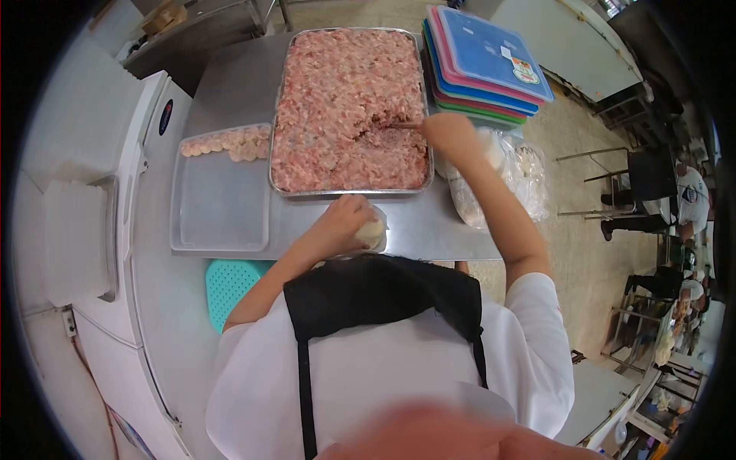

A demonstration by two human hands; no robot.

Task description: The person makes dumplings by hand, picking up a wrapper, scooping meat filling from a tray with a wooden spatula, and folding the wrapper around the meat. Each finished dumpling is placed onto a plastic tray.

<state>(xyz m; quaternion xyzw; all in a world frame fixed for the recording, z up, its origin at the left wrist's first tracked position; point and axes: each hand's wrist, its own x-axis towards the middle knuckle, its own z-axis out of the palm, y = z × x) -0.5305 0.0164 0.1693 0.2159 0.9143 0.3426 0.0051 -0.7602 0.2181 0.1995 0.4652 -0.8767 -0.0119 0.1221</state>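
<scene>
A big metal tray (pixel 285 188) is heaped with raw minced meat (pixel 345 92). My right hand (pixel 451 138) is closed around a thin spatula-like tool (pixel 406 125), its tip in a hollow at the right side of the meat. Just below the tray's front edge, my left hand (pixel 345 224) curls around a pale round stack that looks like dumpling wrappers (pixel 372 233). Clear plastic shows beside that stack. To the left, a translucent shallow tray (pixel 222 247) holds several filled dumplings (pixel 247 144) in rows along its far end.
A stack of coloured plastic lids (pixel 491 57) stands at the back right. Below it lies a clear plastic bag (pixel 529 172) with pale contents. A turquoise perforated basket (pixel 230 287) is under the table's left front edge. A white freezer (pixel 165 176) stands left; people sit far right.
</scene>
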